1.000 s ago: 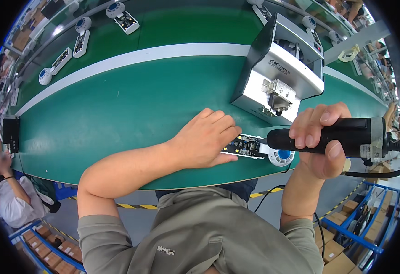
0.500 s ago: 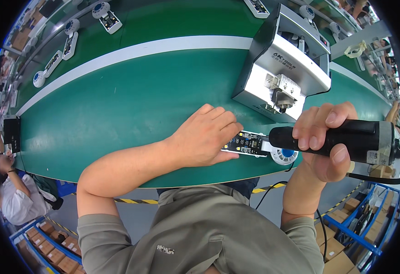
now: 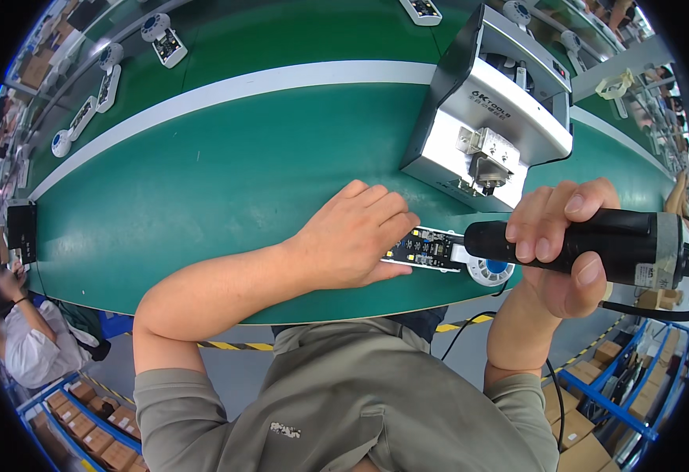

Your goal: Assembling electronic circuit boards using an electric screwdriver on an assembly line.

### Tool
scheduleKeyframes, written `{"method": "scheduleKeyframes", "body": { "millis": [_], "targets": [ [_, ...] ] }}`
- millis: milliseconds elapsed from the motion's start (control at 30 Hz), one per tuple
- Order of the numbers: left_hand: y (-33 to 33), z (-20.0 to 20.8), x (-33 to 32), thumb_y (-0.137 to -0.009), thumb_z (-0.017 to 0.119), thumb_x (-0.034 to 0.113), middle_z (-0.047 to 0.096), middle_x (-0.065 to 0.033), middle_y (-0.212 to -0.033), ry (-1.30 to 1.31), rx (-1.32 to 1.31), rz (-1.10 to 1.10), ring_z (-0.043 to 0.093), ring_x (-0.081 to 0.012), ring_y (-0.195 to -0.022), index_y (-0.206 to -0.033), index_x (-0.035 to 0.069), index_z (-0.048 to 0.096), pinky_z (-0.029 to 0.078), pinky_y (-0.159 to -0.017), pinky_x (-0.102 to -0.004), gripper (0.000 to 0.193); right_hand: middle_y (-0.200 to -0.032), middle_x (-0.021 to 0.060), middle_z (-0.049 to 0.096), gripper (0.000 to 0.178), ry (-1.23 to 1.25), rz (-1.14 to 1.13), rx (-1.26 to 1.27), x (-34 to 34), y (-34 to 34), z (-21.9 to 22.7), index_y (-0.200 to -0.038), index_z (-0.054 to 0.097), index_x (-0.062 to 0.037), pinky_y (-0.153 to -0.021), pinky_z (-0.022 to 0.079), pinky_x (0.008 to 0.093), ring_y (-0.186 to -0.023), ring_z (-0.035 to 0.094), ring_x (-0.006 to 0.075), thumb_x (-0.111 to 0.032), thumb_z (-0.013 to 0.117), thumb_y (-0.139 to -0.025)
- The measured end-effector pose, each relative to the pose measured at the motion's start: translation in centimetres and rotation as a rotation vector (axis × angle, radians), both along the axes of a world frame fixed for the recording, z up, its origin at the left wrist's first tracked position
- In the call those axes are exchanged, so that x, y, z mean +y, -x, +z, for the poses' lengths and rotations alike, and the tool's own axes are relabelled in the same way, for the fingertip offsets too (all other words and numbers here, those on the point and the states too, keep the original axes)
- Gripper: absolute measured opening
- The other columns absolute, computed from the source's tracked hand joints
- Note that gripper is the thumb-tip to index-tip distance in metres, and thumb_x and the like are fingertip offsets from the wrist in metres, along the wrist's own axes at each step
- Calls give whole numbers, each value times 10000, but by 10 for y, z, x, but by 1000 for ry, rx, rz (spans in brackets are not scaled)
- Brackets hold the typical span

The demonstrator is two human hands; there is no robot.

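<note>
A white handheld device with a bare black circuit board [image 3: 431, 248] and a round end with a blue centre [image 3: 496, 270] lies near the front edge of the green table. My left hand [image 3: 356, 236] is closed round the device's left end, thumb on the near side. In my right hand [image 3: 558, 252] is a black electric screwdriver [image 3: 608, 242], held nearly level, its front end over the joint between board and round end. Its tip is hidden from this view. The screwdriver's cord [image 3: 655, 311] trails off to the right.
A silver-and-black screw feeder machine [image 3: 490, 110] stands just beyond my right hand. Behind a white strip [image 3: 281, 77], several similar devices [image 3: 169, 47] sit on a green belt. A person in white [image 3: 41, 346] is at far left. Boxes on blue racks [image 3: 624, 385] stand below the table.
The devices on the far belt have shifted to the left. My right hand and the screwdriver have moved very slightly right; my left hand holds its place.
</note>
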State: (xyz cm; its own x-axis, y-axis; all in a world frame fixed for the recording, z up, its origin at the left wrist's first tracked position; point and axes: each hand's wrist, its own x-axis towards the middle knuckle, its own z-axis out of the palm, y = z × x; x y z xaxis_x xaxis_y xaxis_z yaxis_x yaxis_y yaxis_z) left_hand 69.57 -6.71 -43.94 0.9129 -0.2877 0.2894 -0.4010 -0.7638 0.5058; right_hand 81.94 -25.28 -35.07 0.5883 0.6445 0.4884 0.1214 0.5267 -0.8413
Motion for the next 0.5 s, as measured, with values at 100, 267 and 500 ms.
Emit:
{"method": "scheduleKeyframes", "body": {
  "millis": [100, 267, 500],
  "targets": [
    [0, 0, -1, -725, 700, 332, 485, -68, -943, 14, -12, 5, 458, -222, -847, -1024, 51, 558, 353, -803, -325, 434, -719, 25, 543, 359, 30, 60, -58, -3, -5, -1, -1089, 462, -51, -635, 459, 262, -621, 544, 135, -264, 587, -829],
    [-2, 0, -1, -718, 707, 324, 485, -66, -943, 20, -11, 2, 458, -222, -848, -1019, 51, 561, 354, -803, -325, 432, -711, 25, 541, 343, 30, 63, -53, -2, -6, -4, -1080, 465, -50, -621, 459, 261, -611, 541, 133, -252, 588, -831],
    [-3, -2, -2, -710, 715, 319, 485, -63, -942, 32, -22, 12, 458, -221, -846, -1012, 50, 565, 354, -799, -324, 431, -697, 25, 538, 324, 18, 76, -48, 2, -10, -12, -1056, 478, -45, -605, 459, 260, -597, 537, 133, -244, 595, -829]
  ]
}}
